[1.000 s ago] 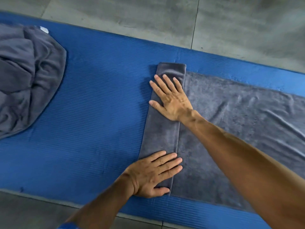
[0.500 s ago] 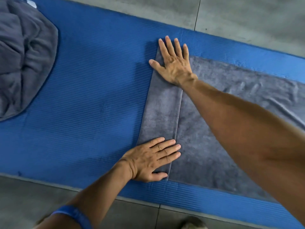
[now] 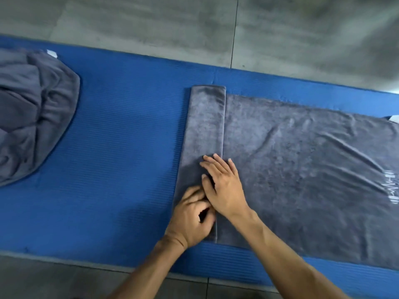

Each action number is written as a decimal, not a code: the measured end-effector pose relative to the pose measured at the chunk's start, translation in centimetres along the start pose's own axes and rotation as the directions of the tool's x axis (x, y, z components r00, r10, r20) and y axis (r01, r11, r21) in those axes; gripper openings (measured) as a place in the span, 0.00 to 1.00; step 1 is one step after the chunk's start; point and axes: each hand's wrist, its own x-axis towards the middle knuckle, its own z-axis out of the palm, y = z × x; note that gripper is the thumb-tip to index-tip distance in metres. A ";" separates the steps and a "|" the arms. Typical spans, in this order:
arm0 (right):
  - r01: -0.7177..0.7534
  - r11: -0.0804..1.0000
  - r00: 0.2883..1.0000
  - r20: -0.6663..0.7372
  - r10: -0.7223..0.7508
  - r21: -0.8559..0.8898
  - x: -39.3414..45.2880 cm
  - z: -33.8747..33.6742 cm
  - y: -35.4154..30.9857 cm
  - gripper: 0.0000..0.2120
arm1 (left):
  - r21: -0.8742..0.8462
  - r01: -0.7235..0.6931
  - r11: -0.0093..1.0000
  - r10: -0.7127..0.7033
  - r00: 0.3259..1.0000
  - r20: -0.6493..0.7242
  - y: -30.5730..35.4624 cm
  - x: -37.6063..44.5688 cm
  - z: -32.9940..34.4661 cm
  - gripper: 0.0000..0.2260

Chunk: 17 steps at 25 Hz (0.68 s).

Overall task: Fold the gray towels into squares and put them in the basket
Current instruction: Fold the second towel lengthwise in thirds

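A gray towel (image 3: 302, 169) lies spread flat on the blue mat (image 3: 129, 158), with its left end folded over into a narrow strip (image 3: 207, 121). Both hands meet at the near end of that strip. My left hand (image 3: 192, 219) has its fingers curled at the strip's free edge and grips the fold there. My right hand (image 3: 225, 186) lies just beyond it, fingers fairly straight across the same edge with the tips resting on the strip. A crumpled heap of gray towels (image 3: 30, 117) sits at the mat's far left. No basket is in view.
The mat lies on a gray tiled floor (image 3: 151, 22), which shows beyond its far edge and along its near edge. Bare blue mat separates the heap from the spread towel. A white label (image 3: 394, 118) peeks out at the towel's far right corner.
My right hand has come back from the far end of the strip to its near end, beside my left hand. My left hand's fingers, flat before, are now curled on the fold.
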 end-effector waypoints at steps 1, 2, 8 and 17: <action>-0.002 0.999 0.999 -0.035 0.000 -0.054 0.7 -0.5 -0.3 0.19 | -0.078 0.125 0.989 -0.133 0.984 -0.118 0.6 -0.1 -0.1 0.11; 0.004 0.994 0.997 -0.081 -0.013 -0.106 1.5 -0.8 -0.7 0.17 | -0.164 0.230 0.959 -0.263 0.940 -0.217 1.0 -0.1 -0.4 0.10; -0.193 0.972 0.970 0.120 0.210 -0.136 5.7 -0.9 -5.0 0.16 | -0.008 0.642 0.767 -0.630 0.750 -0.204 0.3 0.3 -2.3 0.17; -0.422 0.905 0.906 0.045 0.421 0.044 6.8 -1.4 -6.4 0.10 | -0.053 0.709 0.703 -0.711 0.701 -0.055 3.2 0.7 -4.8 0.10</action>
